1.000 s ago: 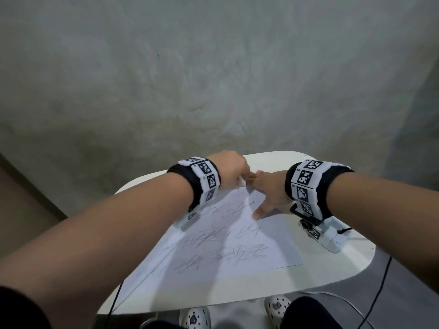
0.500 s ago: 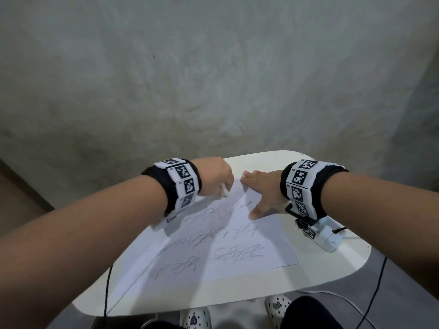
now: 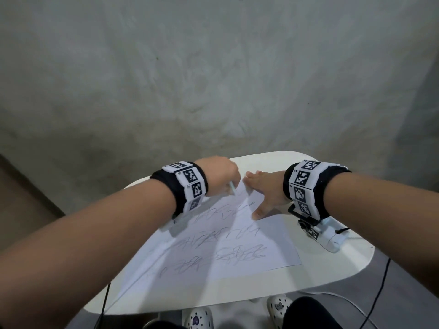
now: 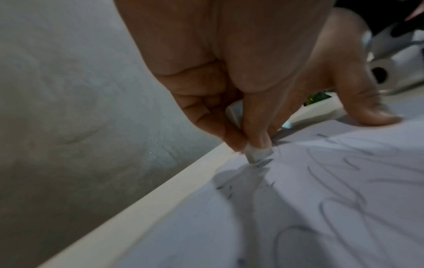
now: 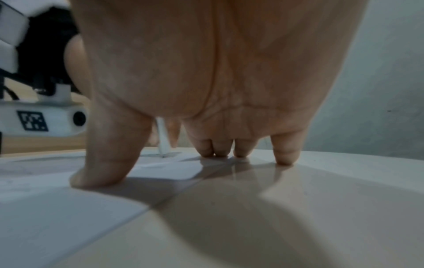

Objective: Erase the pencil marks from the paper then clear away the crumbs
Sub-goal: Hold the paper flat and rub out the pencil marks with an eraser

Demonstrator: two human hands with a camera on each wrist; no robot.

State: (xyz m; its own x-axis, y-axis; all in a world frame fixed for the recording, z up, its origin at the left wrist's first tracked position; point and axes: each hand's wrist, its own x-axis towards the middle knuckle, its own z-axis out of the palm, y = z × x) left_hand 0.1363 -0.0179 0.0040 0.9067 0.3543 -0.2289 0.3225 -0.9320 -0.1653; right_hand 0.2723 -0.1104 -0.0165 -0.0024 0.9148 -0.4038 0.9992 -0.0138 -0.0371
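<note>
Your table [image 3: 332, 276] carries the paper [image 3: 249, 255] across its middle, most of the sheet still covered in pencil marks [image 3: 228, 236], so the erasing looks barely begun. Over the last second your left hand [image 3: 221, 174] has slid from beside your right hand's fingers toward the table's left edge along the far end of the sheet, which suggests one stroke across the top row. Your right hand [image 3: 266, 193] has stayed put, fingers spread straight, thumb pressing the paper and the others down near the sheet's far right corner. Your left fingers pinch the eraser [image 4: 257, 154], its tip touching the paper at the far end. Dark crumbs [image 4: 227, 190] lie just beside the tip.
</note>
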